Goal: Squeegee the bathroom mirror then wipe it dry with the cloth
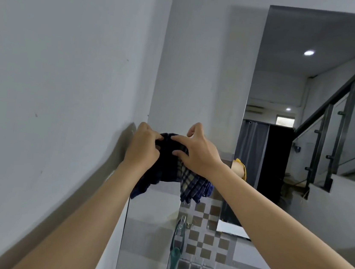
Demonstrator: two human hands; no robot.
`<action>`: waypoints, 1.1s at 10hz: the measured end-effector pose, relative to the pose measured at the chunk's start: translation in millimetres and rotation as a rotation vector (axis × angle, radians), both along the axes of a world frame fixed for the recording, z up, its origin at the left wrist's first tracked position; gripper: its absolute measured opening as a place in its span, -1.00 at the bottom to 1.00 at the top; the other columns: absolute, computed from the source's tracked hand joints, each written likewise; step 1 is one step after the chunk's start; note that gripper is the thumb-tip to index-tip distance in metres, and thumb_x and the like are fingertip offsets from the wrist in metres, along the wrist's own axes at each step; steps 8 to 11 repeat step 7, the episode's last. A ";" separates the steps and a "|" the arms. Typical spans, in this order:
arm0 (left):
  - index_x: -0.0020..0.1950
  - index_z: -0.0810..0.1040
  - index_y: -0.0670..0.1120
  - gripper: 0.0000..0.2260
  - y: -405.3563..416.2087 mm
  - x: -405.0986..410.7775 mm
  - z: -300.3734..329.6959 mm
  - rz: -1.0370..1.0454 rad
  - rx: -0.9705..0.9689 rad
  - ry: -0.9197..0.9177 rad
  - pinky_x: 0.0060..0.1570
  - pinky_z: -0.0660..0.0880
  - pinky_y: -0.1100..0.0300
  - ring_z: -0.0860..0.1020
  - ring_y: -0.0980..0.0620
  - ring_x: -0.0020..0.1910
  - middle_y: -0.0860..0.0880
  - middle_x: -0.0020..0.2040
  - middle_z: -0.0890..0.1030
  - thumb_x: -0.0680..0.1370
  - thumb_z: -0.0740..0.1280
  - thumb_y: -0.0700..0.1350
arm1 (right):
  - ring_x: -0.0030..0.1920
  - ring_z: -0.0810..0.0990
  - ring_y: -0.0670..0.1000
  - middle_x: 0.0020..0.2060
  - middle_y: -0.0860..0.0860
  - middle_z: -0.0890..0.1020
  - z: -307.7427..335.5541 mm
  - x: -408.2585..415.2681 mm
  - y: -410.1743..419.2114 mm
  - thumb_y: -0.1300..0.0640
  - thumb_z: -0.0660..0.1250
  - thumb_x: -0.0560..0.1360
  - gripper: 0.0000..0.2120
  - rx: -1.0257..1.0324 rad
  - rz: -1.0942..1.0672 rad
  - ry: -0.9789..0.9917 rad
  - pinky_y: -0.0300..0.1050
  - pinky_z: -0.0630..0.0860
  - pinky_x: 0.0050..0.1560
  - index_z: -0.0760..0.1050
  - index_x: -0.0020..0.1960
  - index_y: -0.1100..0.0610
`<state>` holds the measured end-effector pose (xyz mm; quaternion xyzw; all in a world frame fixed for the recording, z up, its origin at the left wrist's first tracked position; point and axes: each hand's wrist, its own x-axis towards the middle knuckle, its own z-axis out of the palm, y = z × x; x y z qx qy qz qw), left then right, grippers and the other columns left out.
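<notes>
A dark blue plaid cloth [169, 169] is bunched between both my hands, in front of the wall corner and just left of the mirror. My left hand [143, 147] grips its left side. My right hand [195, 152] pinches its top and right side, and the checked ends hang down below. The tall mirror [312, 88] fills the right and reflects a staircase, a ceiling light and a bit of my arm. A green squeegee [172, 265] hangs from a hook [182, 219] on the tiled wall below the cloth, blade at the bottom, untouched.
A plain grey wall [56, 74] runs along the left up to the corner. Brown-and-grey checked tiles [206, 240] cover the wall under the mirror. A shiny vertical panel [149, 231] stands left of the squeegee.
</notes>
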<state>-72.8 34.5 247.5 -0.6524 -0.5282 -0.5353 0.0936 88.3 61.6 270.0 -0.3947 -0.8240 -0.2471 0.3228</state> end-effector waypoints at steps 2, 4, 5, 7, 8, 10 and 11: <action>0.14 0.60 -0.15 -0.66 28.2 0.8 -22.8 -0.058 -0.004 -0.070 -0.02 0.37 0.32 0.41 0.07 -0.05 -0.11 0.06 0.46 0.47 0.22 -0.42 | -0.20 0.39 0.03 -0.01 0.02 0.28 -21.8 1.9 25.4 -0.02 0.30 0.55 -0.64 -0.104 0.026 0.121 -0.12 0.39 -0.27 0.46 0.34 -0.02; 0.09 0.63 -0.13 -0.73 29.8 8.5 -46.8 -0.107 0.059 -0.278 -0.06 0.37 0.39 0.48 0.05 -0.12 -0.07 -0.02 0.49 0.47 0.29 -0.36 | -0.03 0.48 0.11 -0.06 0.04 0.50 -50.9 -6.7 25.6 0.06 0.25 0.58 -0.71 -0.144 0.094 0.367 0.02 0.50 -0.08 0.51 0.28 0.01; 0.09 0.63 -0.12 -0.76 28.4 6.7 -54.4 -0.109 0.041 -0.287 0.01 0.39 0.31 0.53 0.03 -0.05 -0.09 0.01 0.59 0.48 0.30 -0.32 | 0.05 0.46 0.13 -0.01 0.06 0.62 -62.1 -8.8 21.1 0.08 0.24 0.58 -0.74 -0.128 0.057 0.431 0.06 0.47 0.00 0.53 0.24 0.06; 0.18 0.57 -0.05 -0.77 5.6 5.2 -84.2 -0.139 -0.081 -0.410 0.16 0.47 0.07 0.51 0.03 0.07 -0.07 0.12 0.58 0.56 0.23 -0.10 | 0.25 0.34 0.14 0.23 0.11 0.45 -79.8 -0.1 -5.7 0.01 0.23 0.58 -0.64 -0.165 -0.017 0.500 0.09 0.43 0.19 0.46 0.34 0.09; 0.18 0.57 -0.05 -0.77 5.6 5.2 -84.2 -0.139 -0.081 -0.410 0.16 0.47 0.07 0.51 0.03 0.07 -0.07 0.12 0.58 0.56 0.23 -0.10 | 0.25 0.34 0.14 0.23 0.11 0.45 -79.8 -0.1 -5.7 0.01 0.23 0.58 -0.64 -0.165 -0.017 0.500 0.09 0.43 0.19 0.46 0.34 0.09; 0.18 0.57 -0.05 -0.77 5.6 5.2 -84.2 -0.139 -0.081 -0.410 0.16 0.47 0.07 0.51 0.03 0.07 -0.07 0.12 0.58 0.56 0.23 -0.10 | 0.25 0.34 0.14 0.23 0.11 0.45 -79.8 -0.1 -5.7 0.01 0.23 0.58 -0.64 -0.165 -0.017 0.500 0.09 0.43 0.19 0.46 0.34 0.09; 0.18 0.57 -0.05 -0.77 5.6 5.2 -84.2 -0.139 -0.081 -0.410 0.16 0.47 0.07 0.51 0.03 0.07 -0.07 0.12 0.58 0.56 0.23 -0.10 | 0.25 0.34 0.14 0.23 0.11 0.45 -79.8 -0.1 -5.7 0.01 0.23 0.58 -0.64 -0.165 -0.017 0.500 0.09 0.43 0.19 0.46 0.34 0.09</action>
